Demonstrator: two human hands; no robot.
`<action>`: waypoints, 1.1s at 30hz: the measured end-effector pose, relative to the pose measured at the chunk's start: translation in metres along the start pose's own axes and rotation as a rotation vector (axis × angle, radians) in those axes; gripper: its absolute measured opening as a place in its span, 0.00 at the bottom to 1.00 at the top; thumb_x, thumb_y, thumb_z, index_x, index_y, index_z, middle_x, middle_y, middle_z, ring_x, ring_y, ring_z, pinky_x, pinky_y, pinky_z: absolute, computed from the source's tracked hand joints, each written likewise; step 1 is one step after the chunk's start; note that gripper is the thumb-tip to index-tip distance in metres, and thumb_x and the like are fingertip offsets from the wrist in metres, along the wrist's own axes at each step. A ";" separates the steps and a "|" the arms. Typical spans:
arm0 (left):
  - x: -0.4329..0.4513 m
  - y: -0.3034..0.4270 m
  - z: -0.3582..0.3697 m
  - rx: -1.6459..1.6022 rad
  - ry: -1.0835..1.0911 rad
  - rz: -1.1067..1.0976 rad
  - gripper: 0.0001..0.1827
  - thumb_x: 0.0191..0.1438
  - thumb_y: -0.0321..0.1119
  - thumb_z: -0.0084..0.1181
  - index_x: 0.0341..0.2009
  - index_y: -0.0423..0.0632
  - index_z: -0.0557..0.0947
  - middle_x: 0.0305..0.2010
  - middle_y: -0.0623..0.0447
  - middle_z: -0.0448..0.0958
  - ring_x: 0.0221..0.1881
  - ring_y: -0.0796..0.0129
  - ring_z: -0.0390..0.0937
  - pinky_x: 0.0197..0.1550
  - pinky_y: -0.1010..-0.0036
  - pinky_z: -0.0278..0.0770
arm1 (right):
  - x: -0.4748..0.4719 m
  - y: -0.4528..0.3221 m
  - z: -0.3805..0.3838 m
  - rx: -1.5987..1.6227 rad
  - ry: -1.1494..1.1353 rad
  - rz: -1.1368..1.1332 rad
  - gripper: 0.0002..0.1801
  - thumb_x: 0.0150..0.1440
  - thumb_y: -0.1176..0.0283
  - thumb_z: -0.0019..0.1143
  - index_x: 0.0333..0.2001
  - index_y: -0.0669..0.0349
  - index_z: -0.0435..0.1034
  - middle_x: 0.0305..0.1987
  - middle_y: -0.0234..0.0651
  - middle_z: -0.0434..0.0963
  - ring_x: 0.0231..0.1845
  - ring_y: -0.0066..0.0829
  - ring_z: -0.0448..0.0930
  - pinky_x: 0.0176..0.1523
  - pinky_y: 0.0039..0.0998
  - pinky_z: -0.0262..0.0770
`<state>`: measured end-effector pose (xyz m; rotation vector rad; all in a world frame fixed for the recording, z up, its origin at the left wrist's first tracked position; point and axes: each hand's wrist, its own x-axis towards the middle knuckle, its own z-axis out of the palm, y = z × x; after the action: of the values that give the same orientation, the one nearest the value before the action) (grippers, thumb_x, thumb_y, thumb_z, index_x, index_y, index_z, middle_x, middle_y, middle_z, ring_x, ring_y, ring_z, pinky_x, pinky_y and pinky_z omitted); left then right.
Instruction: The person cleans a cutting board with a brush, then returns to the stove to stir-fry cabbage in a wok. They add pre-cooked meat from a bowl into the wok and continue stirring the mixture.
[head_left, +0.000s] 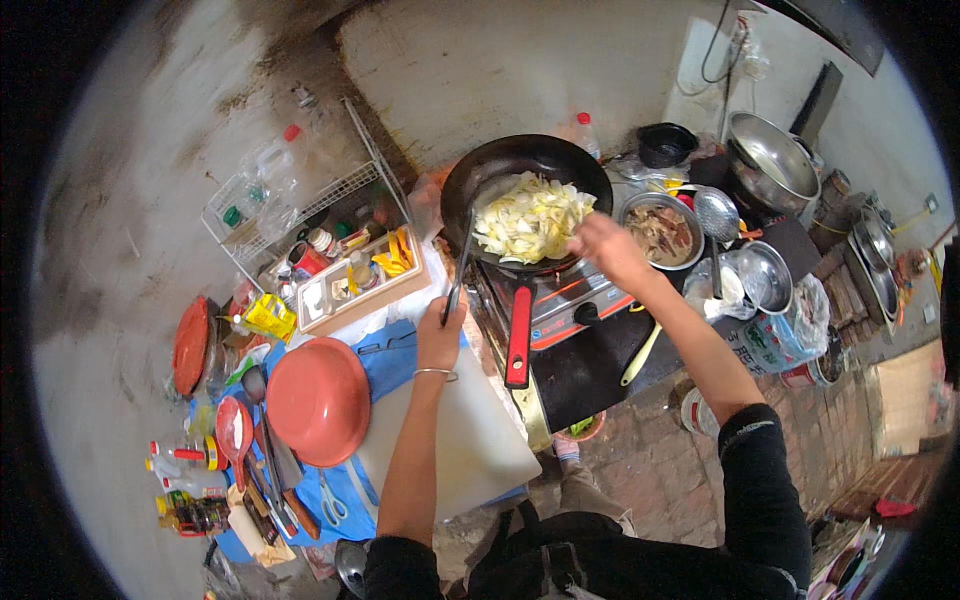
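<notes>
A black wok (536, 154) with a red handle (517, 337) stands on a gas stove (570, 300), holding a heap of pale, chopped vegetable pieces (529, 217). My left hand (440, 330) is closed around the dark handle of a long utensil (463, 255), which reaches into the wok's left side; its head is hidden among the pieces. Over the wok's right edge is my right hand (604, 244), fingers bent and slightly blurred; whether anything is between them cannot be told. Right of the wok sits a metal bowl of cooked meat pieces (660, 229).
Left lie a white cutting board (472, 427), an upturned red basin (319, 401), scissors (332, 502) and a seasoning tray (360, 285). A skimmer (716, 214), a metal bowl (769, 277) and a large steel pot (776, 161) stand right. A light green-handled utensil (641, 356) lies near the stove.
</notes>
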<state>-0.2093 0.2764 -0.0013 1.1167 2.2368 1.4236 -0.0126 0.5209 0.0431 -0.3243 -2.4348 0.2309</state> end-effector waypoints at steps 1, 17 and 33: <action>-0.002 0.017 -0.005 -0.228 -0.065 -0.196 0.12 0.50 0.39 0.49 0.33 0.44 0.72 0.15 0.59 0.61 0.13 0.74 0.57 0.14 0.79 0.56 | 0.002 0.000 -0.006 0.055 0.119 0.089 0.11 0.49 0.68 0.52 0.34 0.63 0.69 0.28 0.36 0.68 0.27 0.30 0.72 0.30 0.28 0.68; -0.014 0.068 -0.031 -0.872 -0.354 -0.558 0.16 0.54 0.42 0.43 0.37 0.40 0.70 0.14 0.57 0.60 0.11 0.78 0.55 0.10 0.82 0.53 | -0.035 0.007 -0.030 1.324 0.753 0.992 0.08 0.50 0.73 0.49 0.30 0.68 0.66 0.25 0.37 0.72 0.22 0.24 0.74 0.26 0.21 0.73; -0.025 0.081 -0.027 -0.253 -0.195 -0.302 0.14 0.53 0.39 0.42 0.27 0.41 0.71 0.10 0.55 0.62 0.09 0.74 0.59 0.10 0.76 0.57 | -0.018 -0.039 -0.004 1.083 0.987 0.867 0.13 0.52 0.71 0.49 0.30 0.75 0.66 0.24 0.42 0.73 0.20 0.29 0.76 0.24 0.24 0.75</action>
<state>-0.1707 0.2582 0.0766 0.7620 1.9283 1.3598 -0.0032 0.4786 0.0452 -0.7243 -0.8622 1.3096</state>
